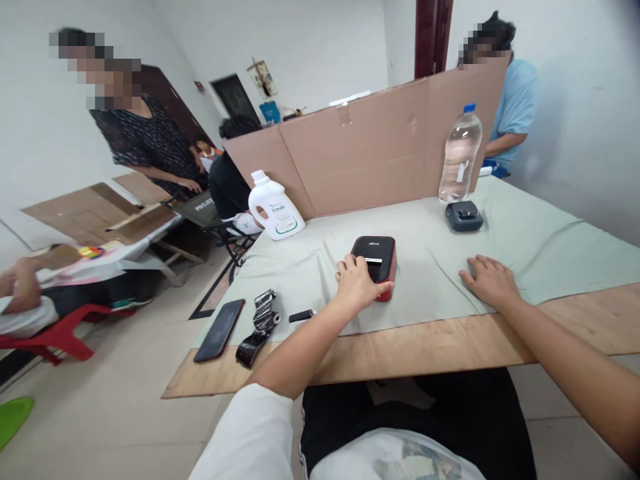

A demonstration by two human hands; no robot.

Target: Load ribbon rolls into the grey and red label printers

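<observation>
My left hand (357,283) is on the front left of a small black-and-red label printer (385,250). Its fingers curl over the left side and its thumb lies across the front face. A narrow white strip (373,260) shows at the slot on top of the printer. My right hand (490,280) lies palm down on the pale green cloth (420,293), fingers stretched out, holding nothing. To the left of the printer lie a small black-handled tool (301,316), partly behind my forearm, a crumpled roll of black film (263,320) and a dark phone (220,330).
A cardboard screen (360,153) stands along the back. Before it are a white jug (277,207), a clear bottle (461,157) with a blue cap and a dark grey device (464,217). The wooden table edge (400,350) runs nearest me. Other people are beyond the screen and at left.
</observation>
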